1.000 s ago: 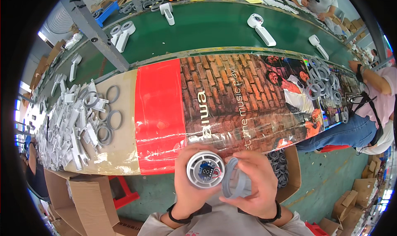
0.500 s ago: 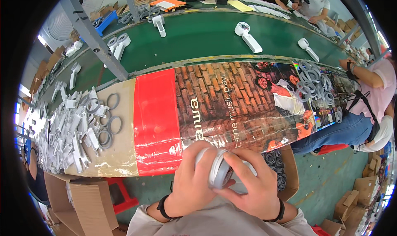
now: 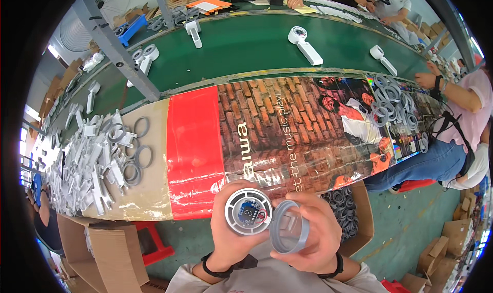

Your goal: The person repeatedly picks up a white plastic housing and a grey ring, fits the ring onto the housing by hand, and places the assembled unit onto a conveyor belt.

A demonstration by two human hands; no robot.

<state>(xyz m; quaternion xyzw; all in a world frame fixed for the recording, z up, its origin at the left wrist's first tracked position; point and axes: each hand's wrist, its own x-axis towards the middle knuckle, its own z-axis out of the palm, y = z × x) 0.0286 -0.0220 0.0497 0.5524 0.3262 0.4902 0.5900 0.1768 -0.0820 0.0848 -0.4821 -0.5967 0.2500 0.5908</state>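
My left hand (image 3: 222,244) is closed around a white round fan housing (image 3: 230,215). Its open face is turned up and shows a blue circuit board (image 3: 248,212) with red wires inside a spoked white rim. Just to its right, my right hand (image 3: 323,234) grips a grey ring (image 3: 275,235) by its side, tilted so that I look through it. Ring and housing sit side by side, close together; whether their edges touch, I cannot tell. Both hands are over the near edge of the printed cardboard sheet (image 3: 257,105).
White plastic parts (image 3: 84,164) lie heaped at left, with grey rings (image 3: 144,156) beside them. More grey rings (image 3: 393,98) lie at right, and others fill a carton (image 3: 363,226) below. White handheld fans (image 3: 310,52) lie on the green conveyor (image 3: 246,41). A co-worker (image 3: 465,103) sits at right.
The housing and ring were held together in both hands; now they are apart, and the housing's open face is turned up. Fans on the conveyor have shifted slightly left.
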